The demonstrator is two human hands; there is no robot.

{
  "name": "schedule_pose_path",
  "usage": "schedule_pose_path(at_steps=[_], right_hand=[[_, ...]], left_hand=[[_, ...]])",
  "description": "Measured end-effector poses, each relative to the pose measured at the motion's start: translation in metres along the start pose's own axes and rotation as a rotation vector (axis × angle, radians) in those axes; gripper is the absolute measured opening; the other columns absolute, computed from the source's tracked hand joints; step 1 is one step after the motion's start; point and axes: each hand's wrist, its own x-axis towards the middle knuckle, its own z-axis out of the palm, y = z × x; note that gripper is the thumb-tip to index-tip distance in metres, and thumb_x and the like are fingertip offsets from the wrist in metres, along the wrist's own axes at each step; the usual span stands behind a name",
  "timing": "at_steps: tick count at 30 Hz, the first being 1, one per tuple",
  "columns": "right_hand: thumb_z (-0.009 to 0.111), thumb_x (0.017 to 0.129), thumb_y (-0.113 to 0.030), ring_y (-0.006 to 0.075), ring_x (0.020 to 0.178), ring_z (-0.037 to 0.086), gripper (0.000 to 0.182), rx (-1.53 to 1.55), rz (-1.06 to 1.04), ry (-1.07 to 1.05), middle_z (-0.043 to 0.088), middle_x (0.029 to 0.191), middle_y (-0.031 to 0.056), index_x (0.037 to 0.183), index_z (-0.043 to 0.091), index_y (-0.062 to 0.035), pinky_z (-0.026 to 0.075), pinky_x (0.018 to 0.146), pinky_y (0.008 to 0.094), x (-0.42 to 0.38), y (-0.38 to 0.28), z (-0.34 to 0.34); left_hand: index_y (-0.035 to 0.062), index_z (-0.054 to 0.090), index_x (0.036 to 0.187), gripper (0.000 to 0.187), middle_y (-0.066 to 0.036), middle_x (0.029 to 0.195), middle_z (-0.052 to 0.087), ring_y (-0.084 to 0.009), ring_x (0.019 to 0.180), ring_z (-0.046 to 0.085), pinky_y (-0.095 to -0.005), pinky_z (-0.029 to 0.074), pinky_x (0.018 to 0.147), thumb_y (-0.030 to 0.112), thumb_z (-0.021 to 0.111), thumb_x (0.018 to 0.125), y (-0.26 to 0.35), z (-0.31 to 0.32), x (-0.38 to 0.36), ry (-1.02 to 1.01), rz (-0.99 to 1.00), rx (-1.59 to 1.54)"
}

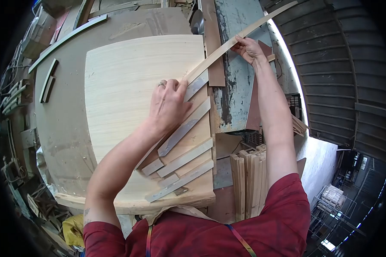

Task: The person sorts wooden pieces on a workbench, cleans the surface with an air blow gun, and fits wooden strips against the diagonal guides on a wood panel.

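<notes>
A long thin wooden strip runs diagonally from the board up to the upper right. My right hand pinches it near its middle, above the painted metal surface. My left hand has its fingers bent over the strip's lower end, pressed close together, with a ring on one finger. Beneath lies a large pale wooden board. On its right part, below the strip, several short slats lie slantwise, among them a grey-faced one and a lower one. The underside of my left hand is hidden.
A brown worktable carries the board, with a long curved strip at its upper left. Right of the board is a worn blue-grey metal surface. Upright wooden strips stand below it. A yellow bag lies lower left.
</notes>
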Motion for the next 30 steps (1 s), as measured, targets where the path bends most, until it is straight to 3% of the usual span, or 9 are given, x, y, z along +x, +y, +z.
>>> schedule_pose_path(at_steps=[12, 30], right_hand=[[0.071, 0.101, -0.016, 0.0263, 0.094, 0.074, 0.021, 0.017, 0.028, -0.005, 0.074, 0.102, 0.0144, 0.109, 0.067, 0.0033, 0.063, 0.089, 0.0446, -0.004, -0.008, 0.008], [0.071, 0.101, -0.017, 0.0259, 0.092, 0.074, 0.023, -0.006, 0.016, 0.061, 0.074, 0.101, 0.0138, 0.11, 0.067, 0.0037, 0.063, 0.088, 0.0426, 0.008, -0.013, 0.011]], left_hand=[[-0.0058, 0.065, 0.127, 0.052, -0.021, 0.116, 0.062, -0.0359, 0.104, 0.058, -0.0455, 0.049, 0.093, 0.016, 0.08, 0.083, -0.008, 0.015, -0.011, 0.118, 0.075, 0.023], [-0.0082, 0.064, 0.128, 0.052, -0.024, 0.121, 0.059, -0.0391, 0.107, 0.057, -0.0469, 0.05, 0.095, 0.013, 0.078, 0.083, -0.017, 0.024, 0.0, 0.183, 0.128, 0.013]])
